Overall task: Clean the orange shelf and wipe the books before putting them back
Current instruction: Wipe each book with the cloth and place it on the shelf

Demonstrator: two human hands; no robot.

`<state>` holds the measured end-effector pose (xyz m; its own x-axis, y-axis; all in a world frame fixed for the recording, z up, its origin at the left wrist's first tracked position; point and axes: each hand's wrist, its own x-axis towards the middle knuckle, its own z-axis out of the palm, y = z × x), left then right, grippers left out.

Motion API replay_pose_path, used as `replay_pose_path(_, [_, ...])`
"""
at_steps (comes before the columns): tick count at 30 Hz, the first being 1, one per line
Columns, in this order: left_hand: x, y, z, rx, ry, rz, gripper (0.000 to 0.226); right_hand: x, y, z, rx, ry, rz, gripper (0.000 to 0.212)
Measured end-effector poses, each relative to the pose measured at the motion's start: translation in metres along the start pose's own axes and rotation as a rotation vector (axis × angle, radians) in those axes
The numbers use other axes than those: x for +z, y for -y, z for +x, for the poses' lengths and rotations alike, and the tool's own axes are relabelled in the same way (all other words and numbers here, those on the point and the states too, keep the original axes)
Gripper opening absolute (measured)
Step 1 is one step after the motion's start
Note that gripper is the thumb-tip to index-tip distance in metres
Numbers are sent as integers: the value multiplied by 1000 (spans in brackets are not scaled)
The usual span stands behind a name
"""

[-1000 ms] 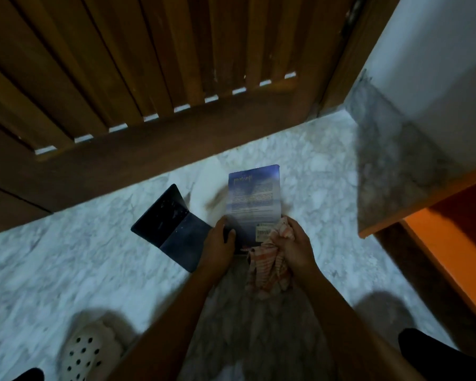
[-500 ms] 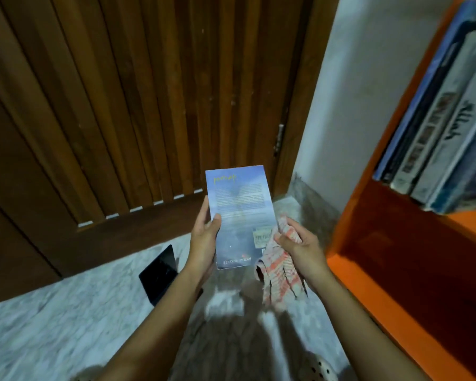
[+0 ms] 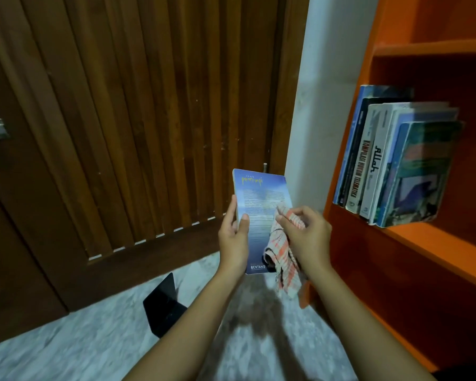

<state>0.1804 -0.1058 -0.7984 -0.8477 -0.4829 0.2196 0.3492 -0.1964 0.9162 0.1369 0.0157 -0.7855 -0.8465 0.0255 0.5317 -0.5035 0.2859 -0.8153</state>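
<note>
Cloth (image 3: pixel 282 253) in right hand (image 3: pixel 307 235) now higher, seemingly against book (image 3: pixel 260 199) in left hand (image 3: pixel 232 239).

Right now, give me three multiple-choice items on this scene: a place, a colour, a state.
1. The black bookend sits: A on the marble floor; B on a chair; C in a drawer.
2. The cover of the held book is: A red; B blue; C green.
3. The right hand: A hangs idle; B holds the striped cloth against the book; C grips a pen.
Answers: 1 A, it sits on the floor; 2 B, the cover is blue; 3 B, it grips the cloth on the cover.
</note>
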Motion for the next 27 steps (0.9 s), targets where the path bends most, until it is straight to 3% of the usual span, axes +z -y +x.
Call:
replay_pose_path(3, [4, -3, 4, 10, -17, -7, 48, 7, -3, 0, -102, 35, -91, 12])
replay_pose_path(7, [0, -7, 16, 2, -74, -52, 48, 20, -7, -10, -168, 232, -234, 50])
replay_pose_path(9, [-3, -11, 19, 8, -73, -56, 47, 27, -8, -14, -201, 239, -323, 57])
replay_pose_path(21, [-16, -12, 26, 80, 52, 2, 45, 50, -1, 10, -96, 11, -2, 31])
replay_pose_path(23, [-13, -13, 23, 113, 77, 16, 46, 51, 15, 27, -198, -21, 18, 32])
replay_pose_path(27, [-7, -23, 16, 119, 129, 36, 47, 59, 53, 61, -478, 83, -39, 32])
